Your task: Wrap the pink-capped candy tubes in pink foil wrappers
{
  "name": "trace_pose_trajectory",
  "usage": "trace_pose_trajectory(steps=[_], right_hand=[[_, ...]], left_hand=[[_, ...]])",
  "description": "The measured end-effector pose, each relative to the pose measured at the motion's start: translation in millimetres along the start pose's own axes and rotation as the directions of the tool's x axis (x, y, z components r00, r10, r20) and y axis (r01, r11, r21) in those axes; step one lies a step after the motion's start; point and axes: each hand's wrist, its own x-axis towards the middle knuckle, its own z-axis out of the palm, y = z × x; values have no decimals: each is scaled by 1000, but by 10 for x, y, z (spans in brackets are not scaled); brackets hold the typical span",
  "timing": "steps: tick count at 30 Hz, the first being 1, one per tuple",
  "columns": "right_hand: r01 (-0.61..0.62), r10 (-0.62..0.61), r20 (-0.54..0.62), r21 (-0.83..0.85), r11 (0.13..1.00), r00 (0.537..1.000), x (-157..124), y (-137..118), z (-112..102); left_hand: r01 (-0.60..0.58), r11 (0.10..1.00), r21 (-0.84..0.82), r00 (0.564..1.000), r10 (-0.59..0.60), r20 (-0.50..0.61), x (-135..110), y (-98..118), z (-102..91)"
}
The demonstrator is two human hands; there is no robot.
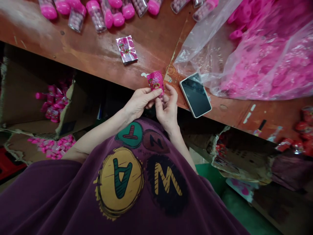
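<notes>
Leftmost, down and to the left of the grip, small bright-pink plastic pieces (55,101) lie in a torn brown cardboard box (23,91). Beyond the grip and to its left, nearer the left hand, a flat, glossy pink printed rectangular wrapper (126,49) lies on the reddish-brown wooden table (93,55). Next, the left hand (138,103) is closed on a pink printed film piece (155,79), its thumb across the lower front; the film stands out past the fingertips, long axis pointing away from the body. The right hand (168,109) is curled at the film's lower right (whether pinching or merely touching, I cannot tell). Just right of it lies a pale-edged, dark-screened phone (196,94); farther right, a clear plastic bag of pink pieces (266,68).
</notes>
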Motion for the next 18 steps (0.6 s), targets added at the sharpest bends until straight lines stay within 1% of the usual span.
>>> trace_pose_trajectory(steps=[2,6,7,11,13,15,18], right_hand=[[8,-8,14,24,1000,1000,-12,-20,-11],[-9,4,97,57,998,995,-75,-55,-61],[-6,0,94,59,998,996,-87,-57,-69],[-2,0,21,72,997,1000,-77,-54,-75],[-12,10,26,84,996,1000,-57,-49,-81],[-23,18,57,96,995,998,-51,-38,-95],[-30,22,93,90,996,995,-64,-9,-110]], left_hand=[[11,1000,-19,1000,-10,9,10,27,-12],[-26,999,-45,1000,26,4,26,41,-43],[-22,999,-35,1000,22,22,21,26,-42],[17,1000,6,991,-17,135,-27,-51,-17],[26,1000,8,986,-26,165,-49,-66,-23],[26,1000,0,983,-26,179,-57,-66,-41],[-8,999,-33,988,13,152,-52,-70,-44]])
